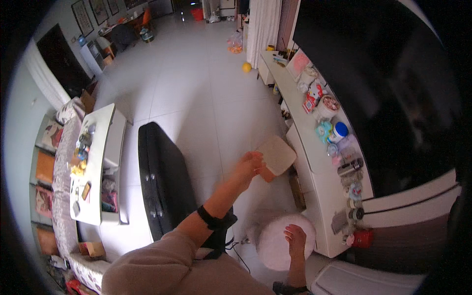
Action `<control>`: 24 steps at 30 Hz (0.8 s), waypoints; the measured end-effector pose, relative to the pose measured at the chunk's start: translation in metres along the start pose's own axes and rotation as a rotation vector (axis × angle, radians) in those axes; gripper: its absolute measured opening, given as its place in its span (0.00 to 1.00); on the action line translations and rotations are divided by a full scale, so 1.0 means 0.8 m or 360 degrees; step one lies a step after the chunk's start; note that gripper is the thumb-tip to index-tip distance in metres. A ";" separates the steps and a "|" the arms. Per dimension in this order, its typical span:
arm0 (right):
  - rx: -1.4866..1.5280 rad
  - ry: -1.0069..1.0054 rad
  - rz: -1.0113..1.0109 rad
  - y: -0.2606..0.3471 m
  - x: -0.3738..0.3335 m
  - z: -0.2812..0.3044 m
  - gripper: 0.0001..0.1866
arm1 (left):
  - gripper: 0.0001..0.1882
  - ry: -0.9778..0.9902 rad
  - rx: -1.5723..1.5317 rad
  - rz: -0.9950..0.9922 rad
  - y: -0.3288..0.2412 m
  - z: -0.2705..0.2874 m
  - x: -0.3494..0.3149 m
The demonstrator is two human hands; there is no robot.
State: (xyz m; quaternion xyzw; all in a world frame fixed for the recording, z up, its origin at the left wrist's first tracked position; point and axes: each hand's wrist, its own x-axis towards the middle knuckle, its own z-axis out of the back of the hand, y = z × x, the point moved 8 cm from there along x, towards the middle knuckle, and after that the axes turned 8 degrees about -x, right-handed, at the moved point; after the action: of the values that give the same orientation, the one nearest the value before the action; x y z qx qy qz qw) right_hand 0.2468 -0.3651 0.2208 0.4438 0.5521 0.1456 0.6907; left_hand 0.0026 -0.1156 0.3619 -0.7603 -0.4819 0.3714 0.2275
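My left hand [250, 167] reaches forward beside a small square stool [279, 154] with a beige top and an orange-brown side. Its fingers are slightly bent and a little blurred, with nothing seen in them. Whether they touch the stool's edge I cannot tell. My right hand [296, 237] hangs over a round, pale pink, fluffy-looking seat [275, 250]; its fingers are loosely bent and apart, holding nothing visible. Black bands circle both wrists. Left of my left arm stands a large black case [164, 177] with metal latches.
A white cabinet [307, 164] runs along the right, crowded with toys, jars and bottles under a large dark screen [388, 88]. On the left are a low white table [101, 147] and a patterned sofa [66, 182]. A black cable [241, 258] lies near the round seat.
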 end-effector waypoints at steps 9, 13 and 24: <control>0.0414 -0.0006 -0.0118 0.125 0.169 -0.145 0.08 | 0.14 -0.0261 0.0304 0.0218 -0.097 0.032 0.240; 0.0555 0.0189 -0.0182 0.149 0.224 -0.207 0.06 | 0.15 -0.0292 0.0302 0.0336 -0.093 0.047 0.295; -0.0024 -0.0382 -0.0158 0.106 0.531 -0.172 0.07 | 0.18 -0.0128 0.0901 0.0376 -0.040 0.118 0.469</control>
State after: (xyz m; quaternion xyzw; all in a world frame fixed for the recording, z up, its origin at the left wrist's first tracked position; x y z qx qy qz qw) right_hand 0.2965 0.0382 0.0179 0.4248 0.4857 0.0612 0.7615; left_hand 0.0077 0.2357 0.1962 -0.7022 -0.2763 0.5444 0.3663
